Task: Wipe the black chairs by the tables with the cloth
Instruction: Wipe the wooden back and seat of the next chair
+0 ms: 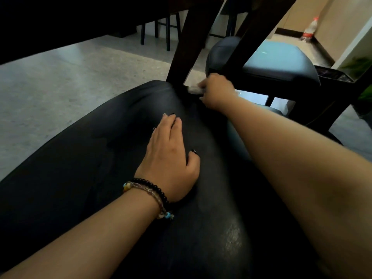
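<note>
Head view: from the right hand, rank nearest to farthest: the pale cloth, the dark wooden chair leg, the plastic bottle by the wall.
1. Pale cloth, gripped by the right hand.
2. Dark wooden chair leg, just left.
3. Plastic bottle, far upper right by the wall.

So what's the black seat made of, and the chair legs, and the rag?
The black seat looks like leather or fake leather: smooth, slightly shiny, with soft wrinkles and a gleam near its front edge. The chair legs look like dark stained wood, straight and matte, though the dim light leaves that unsure. The rag, gripped in the right hand, seems soft pale cloth, but it is blurred.
</note>
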`<state>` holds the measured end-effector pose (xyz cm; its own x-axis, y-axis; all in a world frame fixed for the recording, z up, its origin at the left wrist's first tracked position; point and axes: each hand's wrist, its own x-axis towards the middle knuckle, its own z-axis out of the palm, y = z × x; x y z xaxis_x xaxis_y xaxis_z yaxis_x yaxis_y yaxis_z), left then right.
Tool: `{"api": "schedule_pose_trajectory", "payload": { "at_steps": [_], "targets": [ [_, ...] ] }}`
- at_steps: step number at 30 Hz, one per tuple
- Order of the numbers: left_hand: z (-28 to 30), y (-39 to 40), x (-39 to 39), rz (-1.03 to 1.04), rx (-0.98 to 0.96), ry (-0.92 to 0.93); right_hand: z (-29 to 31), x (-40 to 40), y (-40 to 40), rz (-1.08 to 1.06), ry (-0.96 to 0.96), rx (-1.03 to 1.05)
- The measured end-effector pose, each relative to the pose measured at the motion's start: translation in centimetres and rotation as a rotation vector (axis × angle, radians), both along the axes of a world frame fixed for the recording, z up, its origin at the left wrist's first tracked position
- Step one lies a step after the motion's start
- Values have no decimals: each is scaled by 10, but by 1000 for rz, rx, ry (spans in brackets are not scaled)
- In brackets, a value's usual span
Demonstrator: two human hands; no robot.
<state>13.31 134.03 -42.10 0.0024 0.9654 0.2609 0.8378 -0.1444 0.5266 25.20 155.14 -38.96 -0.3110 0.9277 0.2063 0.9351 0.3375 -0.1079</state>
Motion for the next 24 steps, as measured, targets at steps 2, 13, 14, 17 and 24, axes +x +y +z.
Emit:
{"api": "schedule_pose_trajectory", "payload": {
  "at_steps": [2, 13, 14, 17, 24],
  "targets": [
    [1, 0, 0, 0, -7, -3, -3, 37, 4, -182, 20, 27],
    [-1, 2, -1, -14, 14, 2, -3, 50, -75, 200, -32, 3],
    [-1, 3, -1, -13, 15, 1, -1, 69, -77, 154, 9, 3],
    [-2, 4, -2, -3, 9, 8, 7, 95, -73, -45, 115, -15],
    [-1, 2, -3, 2, 2, 0, 1, 38, -211, 136, 324, -35]
  ]
}}
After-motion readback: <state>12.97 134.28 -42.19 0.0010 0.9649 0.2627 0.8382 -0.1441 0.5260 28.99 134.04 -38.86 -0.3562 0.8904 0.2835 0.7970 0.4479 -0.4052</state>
